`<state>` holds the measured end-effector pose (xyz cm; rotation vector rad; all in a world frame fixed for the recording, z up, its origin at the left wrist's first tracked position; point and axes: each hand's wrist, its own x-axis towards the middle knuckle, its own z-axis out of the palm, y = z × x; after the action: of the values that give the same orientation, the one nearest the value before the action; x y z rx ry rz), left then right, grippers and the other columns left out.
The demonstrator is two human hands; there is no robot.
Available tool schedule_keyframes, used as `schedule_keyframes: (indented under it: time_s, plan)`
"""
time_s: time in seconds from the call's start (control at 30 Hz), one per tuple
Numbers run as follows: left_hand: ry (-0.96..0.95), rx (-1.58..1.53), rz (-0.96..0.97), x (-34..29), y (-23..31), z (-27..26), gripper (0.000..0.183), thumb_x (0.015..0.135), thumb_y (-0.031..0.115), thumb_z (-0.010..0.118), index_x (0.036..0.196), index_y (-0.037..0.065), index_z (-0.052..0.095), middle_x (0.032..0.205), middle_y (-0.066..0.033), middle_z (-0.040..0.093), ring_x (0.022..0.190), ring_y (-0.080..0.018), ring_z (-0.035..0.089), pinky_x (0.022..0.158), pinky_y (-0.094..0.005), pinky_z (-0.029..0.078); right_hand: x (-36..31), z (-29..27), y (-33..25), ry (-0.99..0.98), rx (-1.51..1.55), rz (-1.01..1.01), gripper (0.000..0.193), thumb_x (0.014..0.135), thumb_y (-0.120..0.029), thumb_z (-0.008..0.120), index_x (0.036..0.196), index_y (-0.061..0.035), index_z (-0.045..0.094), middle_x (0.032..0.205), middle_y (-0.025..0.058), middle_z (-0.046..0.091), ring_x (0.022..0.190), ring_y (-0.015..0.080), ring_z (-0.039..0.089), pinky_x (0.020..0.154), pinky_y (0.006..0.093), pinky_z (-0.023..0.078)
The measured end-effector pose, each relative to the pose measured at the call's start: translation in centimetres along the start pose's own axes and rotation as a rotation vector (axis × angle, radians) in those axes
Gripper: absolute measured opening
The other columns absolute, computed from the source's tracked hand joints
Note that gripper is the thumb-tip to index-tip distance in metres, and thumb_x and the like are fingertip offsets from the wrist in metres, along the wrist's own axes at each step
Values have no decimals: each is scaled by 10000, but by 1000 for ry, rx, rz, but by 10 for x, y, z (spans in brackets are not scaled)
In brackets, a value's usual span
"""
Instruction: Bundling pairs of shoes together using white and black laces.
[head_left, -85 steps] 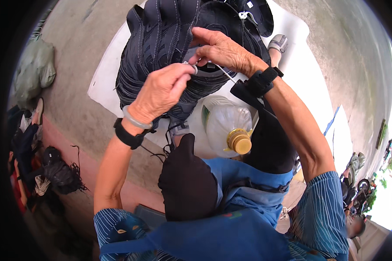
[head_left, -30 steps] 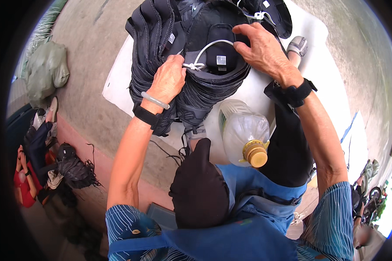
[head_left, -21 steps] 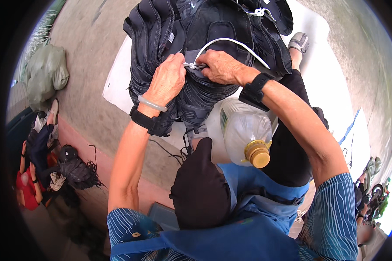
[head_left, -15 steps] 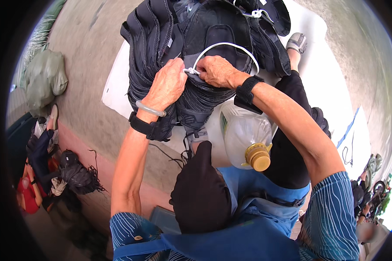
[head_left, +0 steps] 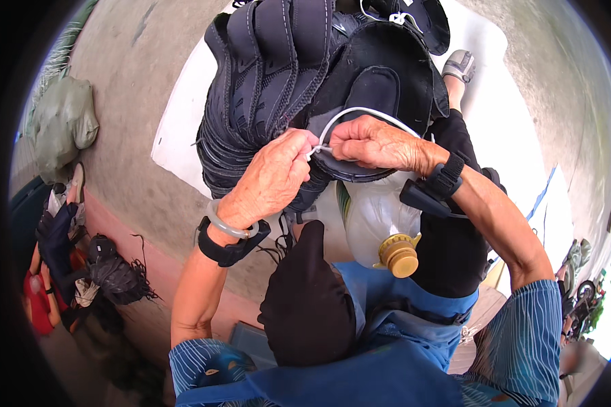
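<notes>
A bundle of stacked black shoe uppers (head_left: 251, 102) lies in front of me, its pieces nested in one another. A thin white cord (head_left: 363, 110) makes a loop over the end of one upper (head_left: 404, 85) and meets in a small knot between my hands. My left hand (head_left: 268, 169) is closed, pinching the cord at the knot's left side. My right hand (head_left: 373, 142) is closed as well, its fingers gripping the cord just right of the knot. The lower edge of the stack is partly hidden behind my hands.
A large clear plastic bottle (head_left: 380, 220) with a yellow cap stands by my lap. White sheeting (head_left: 485, 88) lies under the bundle. More tied uppers (head_left: 424, 24) are at the back. At far left a person in red (head_left: 42, 305) sits near a black bundle (head_left: 115, 271).
Both hands have come nearer and lower, pulling the cord and the bundle's end toward me. The bundle has tilted up, and my right hand has moved farther right. The knot looks drawn out more.
</notes>
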<state>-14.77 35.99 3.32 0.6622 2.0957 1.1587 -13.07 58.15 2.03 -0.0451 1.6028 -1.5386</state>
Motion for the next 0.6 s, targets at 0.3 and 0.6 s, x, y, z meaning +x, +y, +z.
schedule_keyframes:
  time_s: [0.3,0.6]
  plan:
    - [98,33,-197,27,-11,-7,103,927,51,456,993,-26,476,1001,-124,604,667,-159,617,641,-295,511,39,-13,33,429,-607,-249,162,807,-147,583,845,8,613,760,195,617,775,361,621,715,410,485]
    - [112,531,71,23,-15,1,170,774,-1,658,918,-18,570,831,-146,503,711,-290,570,676,-372,463,39,-19,42,508,-554,-216,150,755,-94,555,851,-17,641,844,206,644,850,374,629,779,436,496]
